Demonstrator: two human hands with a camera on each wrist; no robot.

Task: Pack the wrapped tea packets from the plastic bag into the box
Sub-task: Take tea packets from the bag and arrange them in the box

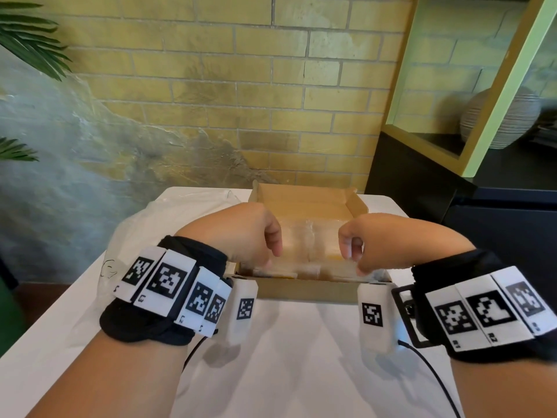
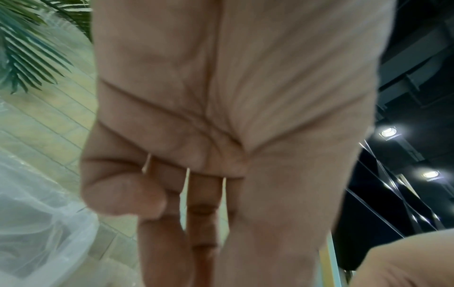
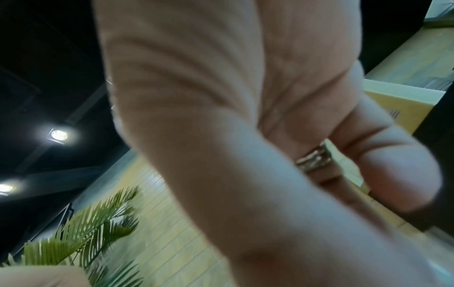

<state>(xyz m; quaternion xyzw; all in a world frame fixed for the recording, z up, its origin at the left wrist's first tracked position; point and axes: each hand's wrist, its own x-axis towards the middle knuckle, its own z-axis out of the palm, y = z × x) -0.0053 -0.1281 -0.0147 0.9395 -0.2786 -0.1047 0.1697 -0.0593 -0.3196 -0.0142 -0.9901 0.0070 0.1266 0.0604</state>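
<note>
An open cardboard box (image 1: 304, 289) stands on the white table, with clear-wrapped tea packets (image 1: 313, 245) lying in rows inside it. My left hand (image 1: 271, 251) reaches down into the box's near left part; in the left wrist view its fingers (image 2: 196, 213) point fairly straight, and nothing shows in the palm. My right hand (image 1: 357, 260) hovers over the near right part, fingers bent down onto the wrap. The blurred right wrist view shows its thumb (image 3: 270, 174) and a ringed finger; whether it pinches a packet is unclear. A crumpled clear plastic bag (image 1: 141, 224) lies left of the box.
The white table (image 1: 286, 372) has bare surface in front of the box. A black cabinet (image 1: 452, 191) with a ribbed vase (image 1: 500, 122) stands at the right. Palm leaves (image 1: 30, 40) hang at the left, and a brick wall is behind.
</note>
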